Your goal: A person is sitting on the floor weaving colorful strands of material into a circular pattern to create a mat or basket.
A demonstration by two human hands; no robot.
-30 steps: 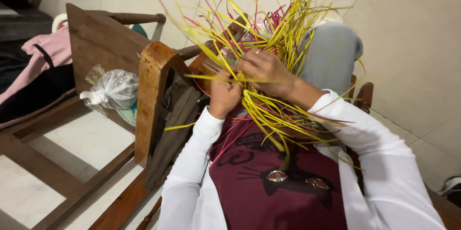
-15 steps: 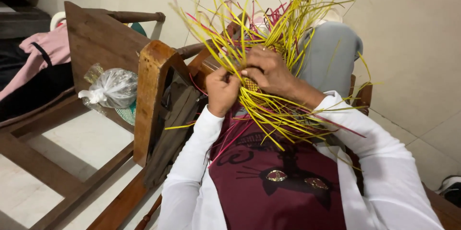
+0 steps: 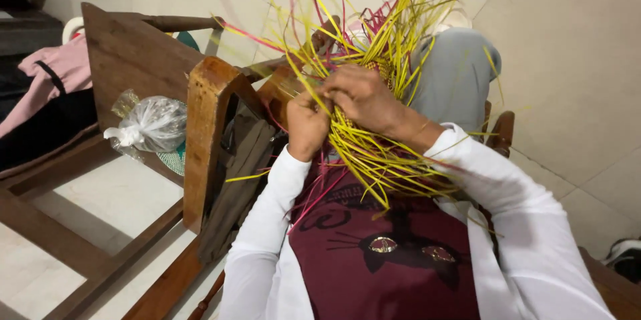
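Left hand curled tight, pinching yellow strips near their crossing. Right hand pressed over same spot from 2 o'clock, fingers bent, likely keeping weave from springing loose. Strips held above lap, loose ends fanning to 12 and 5 o'clock, pink strips mixed in. Wooden chair arm at 9 o'clock; knotted plastic bag beyond.

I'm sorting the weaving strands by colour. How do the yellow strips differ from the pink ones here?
The yellow strips are far more numerous than the pink strips, which are only a few. The yellow strips fan out above and below the left hand and the right hand; the pink strips show mostly behind the bundle's top and trailing down over the maroon shirt. Both kinds are long, thin and flexible, and gathered in one bundle at the hands.
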